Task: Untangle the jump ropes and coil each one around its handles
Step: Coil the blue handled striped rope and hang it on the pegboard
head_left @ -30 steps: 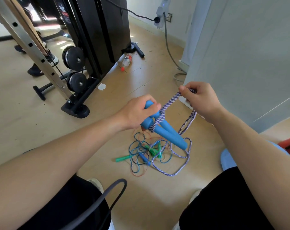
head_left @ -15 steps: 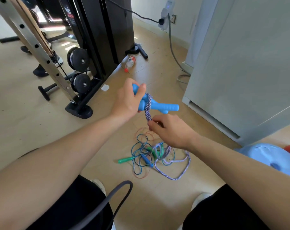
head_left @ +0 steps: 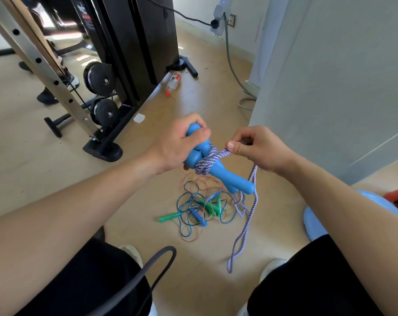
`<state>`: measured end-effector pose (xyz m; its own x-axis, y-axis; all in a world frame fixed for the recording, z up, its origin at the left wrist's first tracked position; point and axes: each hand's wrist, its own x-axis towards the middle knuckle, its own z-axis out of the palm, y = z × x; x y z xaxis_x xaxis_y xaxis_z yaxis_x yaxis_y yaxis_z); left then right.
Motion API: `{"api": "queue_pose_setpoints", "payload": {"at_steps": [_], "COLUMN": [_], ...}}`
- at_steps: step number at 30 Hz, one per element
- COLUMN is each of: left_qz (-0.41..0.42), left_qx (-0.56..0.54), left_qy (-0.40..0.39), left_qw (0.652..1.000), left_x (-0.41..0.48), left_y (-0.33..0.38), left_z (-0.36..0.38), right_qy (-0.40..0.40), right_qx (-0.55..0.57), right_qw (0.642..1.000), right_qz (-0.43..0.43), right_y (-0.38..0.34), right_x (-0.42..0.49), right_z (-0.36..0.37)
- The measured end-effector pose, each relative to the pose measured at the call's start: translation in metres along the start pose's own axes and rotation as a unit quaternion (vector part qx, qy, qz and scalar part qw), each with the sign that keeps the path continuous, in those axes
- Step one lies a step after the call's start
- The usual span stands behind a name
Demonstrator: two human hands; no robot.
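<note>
- Since half a second ago: right hand (head_left: 259,148) raised from below the handles to level with them at centre frame; more wraps of rope on the handles; loose tail pulled off the floor pile and now hanging lower right of centre.
- Left hand (head_left: 178,144), centre frame: fingers closed around the upper ends of the two thick blue foam jump-rope handles (head_left: 218,173), held side by side and slanting down to the right.
- Right hand: thumb and fingers pinched together on the purple-and-white braided rope (head_left: 208,161), held taut just beside the wraps.
- Several turns of that rope wound tight around the middle of both handles; remainder dropping from under the right hand, past the lower handle ends, to a loose end low in the frame between the knees.
- Below the hands, on the tan wooden floor (head_left: 204,293): tangled pile of thin blue and orange cords with slim green and blue plastic handles (head_left: 200,210), apart from the held rope.
- Upper left of frame: black weight machine with pulleys (head_left: 125,53).
- Upper centre: clear plastic bottle with red cap (head_left: 173,84) lying on the floor.
</note>
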<state>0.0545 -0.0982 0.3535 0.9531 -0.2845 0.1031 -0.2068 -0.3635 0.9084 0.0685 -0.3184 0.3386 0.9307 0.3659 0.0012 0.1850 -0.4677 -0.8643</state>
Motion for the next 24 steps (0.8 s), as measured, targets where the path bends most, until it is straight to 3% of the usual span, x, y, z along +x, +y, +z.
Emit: {"api": "queue_pose_setpoints", "payload": {"at_steps": [5,9,12,15,17,21,24], "left_qz": [-0.064,-0.093,-0.102,-0.102,-0.088,-0.067,-0.036], "left_qx": [-0.108,-0.097,-0.046,0.080,0.145,0.170,0.128], "left_qy": [0.087,0.207,0.246,0.237,0.219,0.171,0.090], "left_qw": [0.988,0.969,0.963,0.963,0.961,0.968,0.987], "left_x": [0.004,0.014,0.014,0.010,0.007,0.006,0.003], "left_y": [0.004,-0.011,-0.022,-0.032,-0.038,-0.037,-0.028], "left_z": [-0.002,-0.013,-0.011,-0.001,0.004,0.002,0.002], "right_qy": [-0.043,-0.048,-0.112,-0.158,-0.145,-0.062,-0.027], "right_qx": [-0.005,-0.051,-0.139,-0.172,-0.192,-0.167,-0.081], "right_qw": [0.999,0.995,0.983,0.972,0.971,0.983,0.996], "right_qz": [0.016,0.065,0.054,0.028,0.000,-0.032,-0.029], "right_y": [0.011,0.003,-0.012,-0.030,-0.036,-0.031,-0.018], "right_x": [-0.005,-0.013,-0.023,-0.029,-0.026,-0.011,-0.003], "right_z": [0.021,0.053,0.069,0.071,0.063,0.028,0.008]}}
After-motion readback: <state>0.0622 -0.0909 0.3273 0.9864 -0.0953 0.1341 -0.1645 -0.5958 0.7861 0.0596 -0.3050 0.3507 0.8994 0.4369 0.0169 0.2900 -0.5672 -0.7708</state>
